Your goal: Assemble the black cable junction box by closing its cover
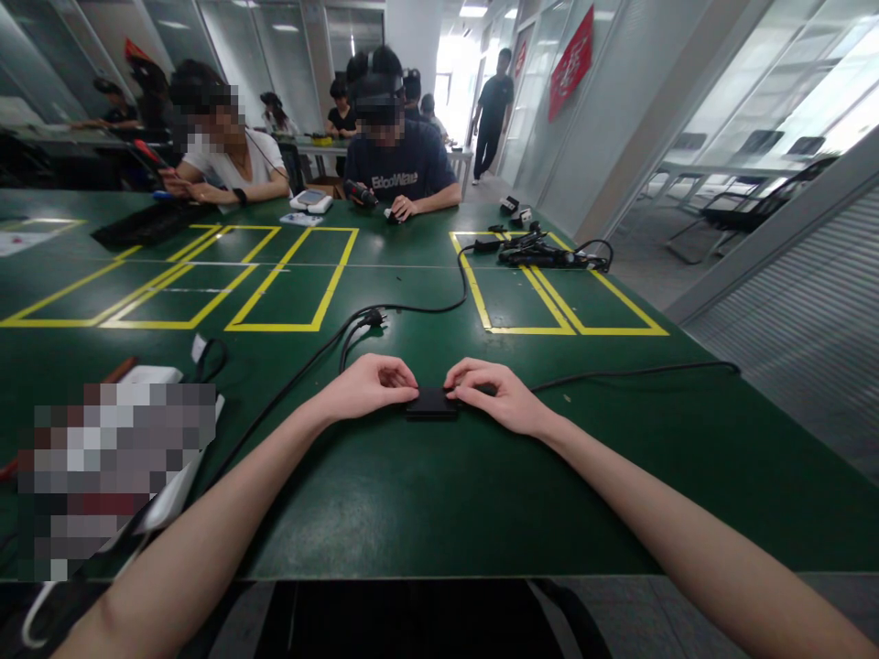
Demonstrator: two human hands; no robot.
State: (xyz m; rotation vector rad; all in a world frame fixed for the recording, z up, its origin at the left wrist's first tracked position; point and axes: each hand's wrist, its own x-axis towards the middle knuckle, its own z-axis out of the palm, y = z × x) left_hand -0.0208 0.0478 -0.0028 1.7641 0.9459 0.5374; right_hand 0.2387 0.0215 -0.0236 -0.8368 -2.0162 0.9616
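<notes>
While the broad, glossy green worktop (426,513) fills most of the view, a person in a dark printed T-shirt (405,165) and a person in a white T-shirt (251,169) sit along its far side, both with dark headgear. Several yellow tape rectangles (275,327) mark its middle and far parts. At the near left lies a white, slab-like object (130,439), largely blurred out, beside the left forearm. A dark, elongated tray-like piece (147,224) rests near the person in white, and a tangled bundle of black equipment (539,249) lies over the tape at the far right. From there a long black cord (418,308) curves leftward and then down toward the slab-like object.

Nearer the middle, the left hand (367,389) and the right hand (498,395) face each other above the worktop. Between them, close to the centre of the view, a small flat black rectangular box (431,404) sits low at the worktop surface. The left fingers are curled, thumb and tips pinching the box's left end; the right fingers pinch its right end. A thin black cable (632,373) extends rightward from behind the right hand; whether it joins the box cannot be told. Smallest, a black plug with metal prongs (374,318) lies beyond the left hand.
</notes>
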